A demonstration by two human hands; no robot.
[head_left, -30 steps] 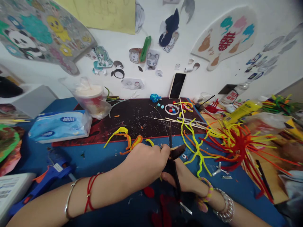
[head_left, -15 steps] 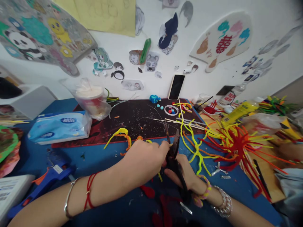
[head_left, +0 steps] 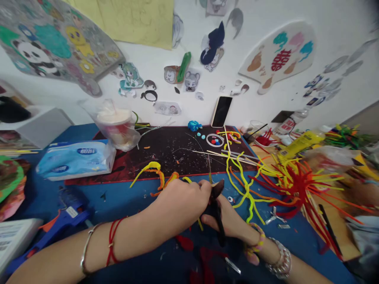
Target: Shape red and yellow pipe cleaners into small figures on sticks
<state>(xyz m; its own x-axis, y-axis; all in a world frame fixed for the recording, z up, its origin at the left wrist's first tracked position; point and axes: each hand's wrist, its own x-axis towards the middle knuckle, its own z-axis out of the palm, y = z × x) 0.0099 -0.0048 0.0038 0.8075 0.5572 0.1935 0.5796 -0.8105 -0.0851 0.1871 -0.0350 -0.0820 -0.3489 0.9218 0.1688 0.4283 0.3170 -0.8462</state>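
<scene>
The left hand (head_left: pixel 182 205) is pinching a fuzzy yellow pipe cleaner (head_left: pixel 200 224) between closed fingers, steadying it at the black-handled scissors (head_left: pixel 218 221) gripped by the right hand (head_left: pixel 227 221).

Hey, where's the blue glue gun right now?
In the head view, the blue hot glue gun lies on the blue work surface at lower left, just below the tissue pack and beside the left forearm.
</scene>
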